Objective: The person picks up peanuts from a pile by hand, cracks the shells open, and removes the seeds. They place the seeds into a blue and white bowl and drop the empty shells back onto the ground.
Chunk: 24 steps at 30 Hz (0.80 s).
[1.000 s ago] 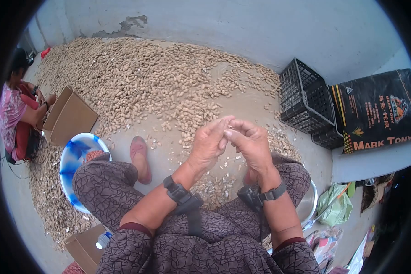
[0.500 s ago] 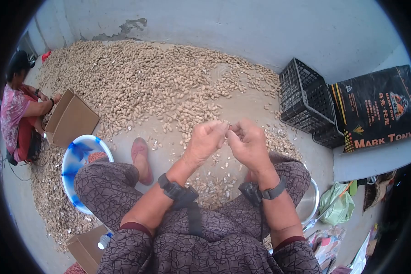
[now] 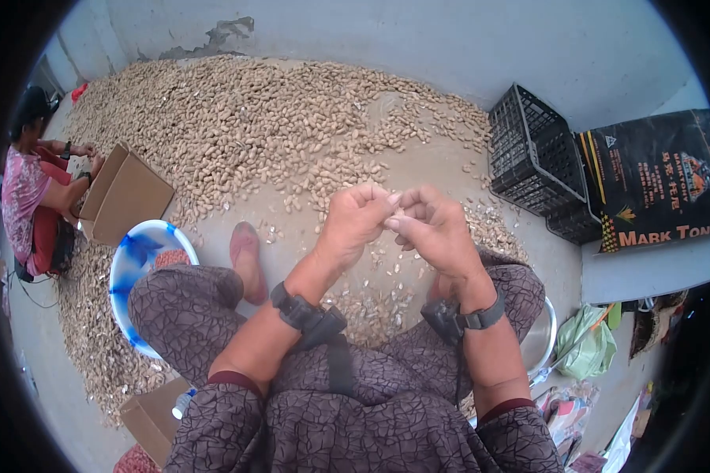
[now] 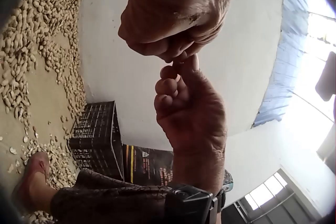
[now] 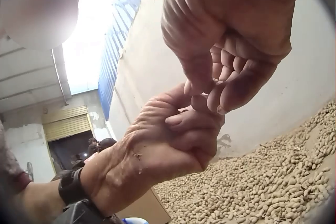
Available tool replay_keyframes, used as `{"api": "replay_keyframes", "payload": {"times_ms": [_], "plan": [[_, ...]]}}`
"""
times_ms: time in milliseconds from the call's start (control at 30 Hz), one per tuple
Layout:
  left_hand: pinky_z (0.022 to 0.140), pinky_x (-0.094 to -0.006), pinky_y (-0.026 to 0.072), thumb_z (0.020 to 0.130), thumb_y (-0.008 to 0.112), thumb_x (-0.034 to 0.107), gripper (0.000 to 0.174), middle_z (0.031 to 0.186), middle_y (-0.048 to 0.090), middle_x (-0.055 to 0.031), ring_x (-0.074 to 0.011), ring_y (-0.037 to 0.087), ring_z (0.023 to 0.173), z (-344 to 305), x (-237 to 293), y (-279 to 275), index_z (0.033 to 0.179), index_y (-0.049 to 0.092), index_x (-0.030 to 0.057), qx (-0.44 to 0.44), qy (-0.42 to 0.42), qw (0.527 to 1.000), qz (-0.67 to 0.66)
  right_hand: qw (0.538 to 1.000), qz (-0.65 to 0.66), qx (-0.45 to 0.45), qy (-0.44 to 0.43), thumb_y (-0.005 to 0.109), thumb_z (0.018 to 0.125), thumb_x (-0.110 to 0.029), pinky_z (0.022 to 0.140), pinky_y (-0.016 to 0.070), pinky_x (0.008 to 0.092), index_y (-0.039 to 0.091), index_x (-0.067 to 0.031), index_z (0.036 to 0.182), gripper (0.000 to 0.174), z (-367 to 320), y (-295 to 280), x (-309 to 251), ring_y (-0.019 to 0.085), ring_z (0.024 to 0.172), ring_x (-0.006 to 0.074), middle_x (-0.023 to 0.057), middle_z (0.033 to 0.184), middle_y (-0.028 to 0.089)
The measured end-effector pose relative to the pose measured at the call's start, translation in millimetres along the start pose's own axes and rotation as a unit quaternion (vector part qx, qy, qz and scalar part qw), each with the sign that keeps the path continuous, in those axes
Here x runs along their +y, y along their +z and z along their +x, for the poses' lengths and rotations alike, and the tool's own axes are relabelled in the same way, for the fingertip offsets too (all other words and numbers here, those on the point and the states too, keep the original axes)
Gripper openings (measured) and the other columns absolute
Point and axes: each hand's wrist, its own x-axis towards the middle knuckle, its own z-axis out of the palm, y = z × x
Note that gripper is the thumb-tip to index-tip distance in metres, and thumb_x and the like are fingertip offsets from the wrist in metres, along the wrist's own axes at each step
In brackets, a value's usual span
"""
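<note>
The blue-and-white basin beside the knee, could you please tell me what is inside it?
Reddish shelled peanuts show inside the basin; the patterned trouser leg covers part of it, so what lies there cannot be seen.

Black crate (image 3: 533,154) (beside the wall (image 3: 418,47))

Fingertips of the left hand (image 3: 355,222) and right hand (image 3: 438,235) are mostly covering a small piece (image 3: 398,213), too tiny to identify. A trouser leg (image 3: 185,315) is hiding part of the basin (image 3: 117,292). Beyond the basin, a cardboard box (image 3: 138,201) is concealing its contents; nearer than the basin, a sleeve (image 3: 217,422) is partly covering a bottle (image 3: 183,405).
</note>
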Motion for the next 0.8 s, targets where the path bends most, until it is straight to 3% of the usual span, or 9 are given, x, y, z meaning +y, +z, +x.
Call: {"api": "replay_keyframes", "payload": {"times_ms": [267, 467, 633, 800], "plan": [[0.037, -0.0151, 0.0252, 0.084, 0.053, 0.015, 0.015, 0.061, 0.053, -0.0012, -0.0015, 0.036, 0.043, -4, -2, 0, 0.075, 0.054, 0.0031, -0.06, 0.008, 0.996, -0.069, 0.998, 0.055, -0.018, 0.013, 0.057, 0.077, -0.002, 0.045, 0.0431, 0.0166, 0.057, -0.0003, 0.082, 0.005, -4, -8, -15, 0.052, 0.055, 0.0044, 0.0034, 0.07, 0.06], [0.037, -0.0148, 0.0261, 0.086, 0.05, 0.016, 0.016, 0.061, 0.051, 0.0002, -0.0017, 0.035, 0.042, -6, -6, 2, 0.077, 0.053, 0.0037, -0.063, 0.008, 0.989, -0.13, 0.994, 0.109, -0.018, 0.01, 0.058, 0.078, -0.004, 0.045, 0.0447, 0.0173, 0.057, 0.0003, 0.084, 0.008, -4, -10, -8, 0.053, 0.054, 0.0056, 0.0034, 0.067, 0.058], [0.036, -0.0151, 0.0269, 0.089, 0.045, 0.018, 0.017, 0.06, 0.048, 0.0014, -0.0023, 0.036, 0.04, -6, -10, 1, 0.082, 0.052, 0.0041, -0.101, -0.057, 0.959, -0.258, 0.989, 0.143, -0.026, 0.008, 0.057, 0.079, -0.004, 0.046, 0.0454, 0.0177, 0.056, 0.0006, 0.087, 0.01, -3, -9, -5, 0.054, 0.055, 0.0059, 0.0034, 0.066, 0.058], [0.035, -0.0153, 0.0251, 0.09, 0.043, 0.02, 0.019, 0.06, 0.047, 0.0011, -0.0029, 0.036, 0.041, -5, -12, 2, 0.083, 0.051, 0.004, -0.062, -0.077, 0.962, -0.256, 0.985, 0.167, -0.027, 0.016, 0.056, 0.079, -0.005, 0.047, 0.0452, 0.0176, 0.055, 0.0007, 0.088, 0.011, -2, -10, -5, 0.054, 0.055, 0.0062, 0.0041, 0.067, 0.058]]}}
